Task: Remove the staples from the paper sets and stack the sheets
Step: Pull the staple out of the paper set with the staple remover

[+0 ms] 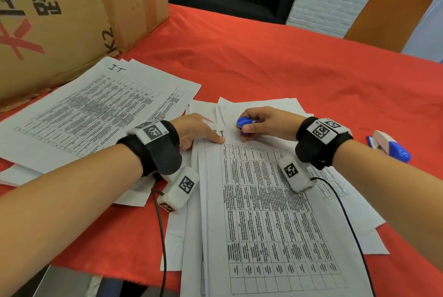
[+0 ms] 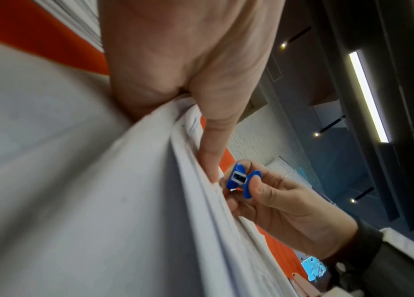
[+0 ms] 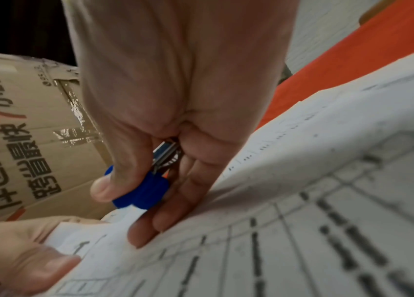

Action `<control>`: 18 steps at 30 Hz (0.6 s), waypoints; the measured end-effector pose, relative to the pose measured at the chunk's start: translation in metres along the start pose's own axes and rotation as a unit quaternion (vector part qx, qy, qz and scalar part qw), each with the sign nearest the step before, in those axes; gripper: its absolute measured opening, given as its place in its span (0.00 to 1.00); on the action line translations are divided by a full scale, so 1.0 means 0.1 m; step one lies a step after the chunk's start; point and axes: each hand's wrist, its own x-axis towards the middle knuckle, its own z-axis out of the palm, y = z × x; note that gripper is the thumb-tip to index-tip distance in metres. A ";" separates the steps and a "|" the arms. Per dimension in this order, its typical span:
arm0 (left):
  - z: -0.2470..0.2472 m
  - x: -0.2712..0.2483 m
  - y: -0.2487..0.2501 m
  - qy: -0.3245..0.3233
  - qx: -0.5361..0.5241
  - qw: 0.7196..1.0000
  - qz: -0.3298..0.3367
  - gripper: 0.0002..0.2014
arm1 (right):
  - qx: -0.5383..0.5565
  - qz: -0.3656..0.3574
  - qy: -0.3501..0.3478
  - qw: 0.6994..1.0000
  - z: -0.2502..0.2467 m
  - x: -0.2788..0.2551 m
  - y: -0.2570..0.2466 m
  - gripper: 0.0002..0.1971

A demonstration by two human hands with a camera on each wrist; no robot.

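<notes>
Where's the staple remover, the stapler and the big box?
Staple remover [image 1: 242, 123]: head view, blue grip.
Stapler [image 1: 399, 153]: head view, blue end.
Box [image 1: 72, 23]: head view, printed side.

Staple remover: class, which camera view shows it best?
Left wrist view: the staple remover faces the camera, blue wings and metal centre clear. Head view shows it small in the right hand; right wrist view shows it partly hidden by that hand.

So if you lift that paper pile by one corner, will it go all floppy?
Probably floppy: the paper set is thin sheets, and its corner curves where the left hand pinches it. The edges look fanned, so sheets freed by the staple remover in the right hand might slide apart. It likely feels light.
</notes>
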 end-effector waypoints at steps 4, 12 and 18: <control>0.01 -0.15 0.14 0.098 0.093 0.982 0.133 0.22 | -0.037 -0.046 0.024 0.998 -0.02 -0.14 -0.18 0.10; 0.30 -0.39 0.36 -0.139 -0.413 0.900 0.019 0.17 | -0.390 -0.122 0.068 0.910 0.07 -0.31 -0.73 0.16; 0.28 -0.25 0.26 -0.055 -0.332 0.942 0.009 0.13 | -0.444 -0.078 0.101 0.887 -0.07 -0.31 -0.59 0.21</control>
